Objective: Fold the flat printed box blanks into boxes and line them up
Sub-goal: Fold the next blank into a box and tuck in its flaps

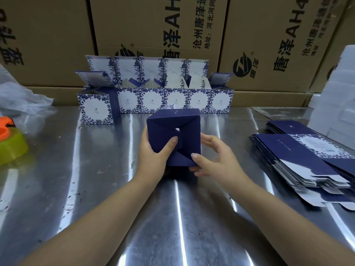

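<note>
We're well under way here. The row of finished boxes (172,100) stands at the back of the bench (96,198), white fronts with blue leaf borders facing us, lids up and open. We count six fronts. The leftmost one sits a little forward of the line and turned slightly.

In front of the middle of that row, the navy box (173,137) is up off the bench, tipped so its base faces us. The left hand (153,152) grips its left side, fingers wrapped behind, thumb pressed on the crossing base flaps. The right hand (211,156) pinches the near right corner, thumb on the flap, fingers underneath.

The flaps overlap and look nearly locked, though a small gap shows at the centre, so we judge the base as closing and not yet seated. What's left for this one, by our reading, is to press the base home, turn it upright and set it into the line.

To the right of the row and nearer to us lies the stack of flat blanks (307,162), many sheets fanned out and unfolded. Plenty remains, and we'd call the job less than half done.
</note>
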